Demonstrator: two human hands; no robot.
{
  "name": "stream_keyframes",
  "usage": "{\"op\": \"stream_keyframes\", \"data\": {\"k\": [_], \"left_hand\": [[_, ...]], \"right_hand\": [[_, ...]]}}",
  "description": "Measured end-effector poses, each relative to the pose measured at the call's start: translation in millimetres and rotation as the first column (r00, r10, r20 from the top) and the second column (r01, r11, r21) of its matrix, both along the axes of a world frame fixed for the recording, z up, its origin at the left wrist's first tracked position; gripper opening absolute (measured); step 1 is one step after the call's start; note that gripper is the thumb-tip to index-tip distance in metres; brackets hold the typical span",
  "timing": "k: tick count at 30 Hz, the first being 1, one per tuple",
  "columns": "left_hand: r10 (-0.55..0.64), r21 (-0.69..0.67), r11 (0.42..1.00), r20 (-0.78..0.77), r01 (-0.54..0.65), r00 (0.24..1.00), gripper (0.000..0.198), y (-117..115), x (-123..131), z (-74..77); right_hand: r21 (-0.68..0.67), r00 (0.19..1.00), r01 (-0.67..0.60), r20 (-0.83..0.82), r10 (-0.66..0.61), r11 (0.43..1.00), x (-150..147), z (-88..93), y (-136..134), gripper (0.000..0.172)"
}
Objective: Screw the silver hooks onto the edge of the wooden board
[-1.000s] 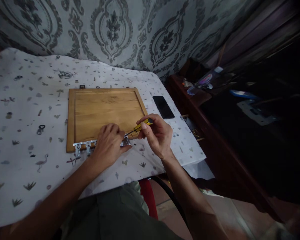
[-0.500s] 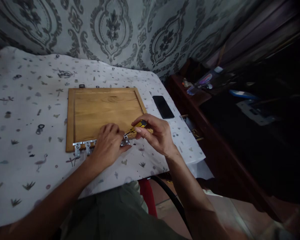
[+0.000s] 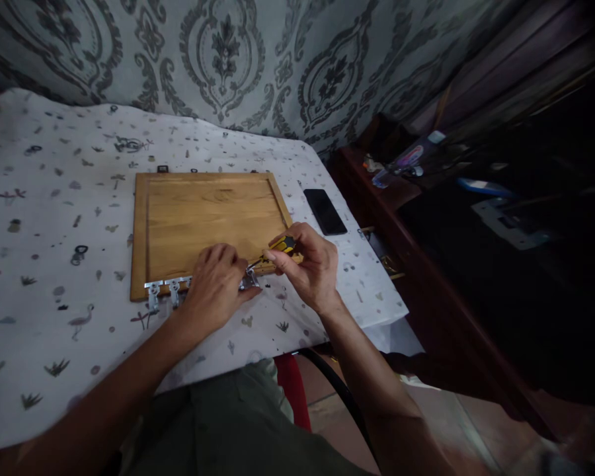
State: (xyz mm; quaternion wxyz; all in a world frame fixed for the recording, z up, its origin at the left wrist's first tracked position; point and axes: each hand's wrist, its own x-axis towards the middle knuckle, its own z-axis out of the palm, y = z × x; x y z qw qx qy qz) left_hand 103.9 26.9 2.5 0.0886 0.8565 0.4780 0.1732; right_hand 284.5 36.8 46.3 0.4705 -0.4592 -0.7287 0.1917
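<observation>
Wooden panel (image 3: 213, 218) laid flat on patterned cloth (image 3: 104, 297), near edge within reach. Left hand (image 3: 215, 284) braced over edge, fingers together; right hand (image 3: 311, 266), fingers clamped on screwdriver (image 3: 283, 245), tip angled to metal bracket (image 3: 249, 281), pinned by left thumb and forefinger, likely against slipping.

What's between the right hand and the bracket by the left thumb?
A screwdriver, slanting from the right hand toward the bracket, in the head view.

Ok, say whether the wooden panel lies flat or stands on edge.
Flat: the wooden panel shows its broad face upward on the patterned tablecloth, the left hand over its near edge.
</observation>
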Motion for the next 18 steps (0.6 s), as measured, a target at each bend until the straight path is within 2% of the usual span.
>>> {"op": "stream_keyframes", "data": {"k": [9,13,15,18], "left_hand": [[-0.009,0.001,1.0,-0.022,0.009,1.0,0.037,-0.2,-0.2,-0.2],[-0.012,-0.018,1.0,-0.024,0.012,1.0,0.038,0.4,0.0,1.1],[-0.016,-0.019,1.0,-0.037,0.016,0.999,0.039,0.6,0.0,1.2],[-0.009,-0.013,1.0,-0.04,0.008,0.999,0.038,0.8,0.0,0.9]], "right_hand": [[0.075,0.999,0.047,0.018,-0.049,0.996,-5.6,-3.3,-0.2,0.036],[0.063,0.996,0.091,0.011,-0.092,0.994,-8.8,-2.0,-1.6,0.038],[0.002,0.998,0.056,-0.036,-0.055,0.998,-8.2,-0.9,-1.4,0.037],[-0.127,0.988,-0.091,-0.138,0.073,0.988,-3.4,2.2,0.4,0.032]]}}
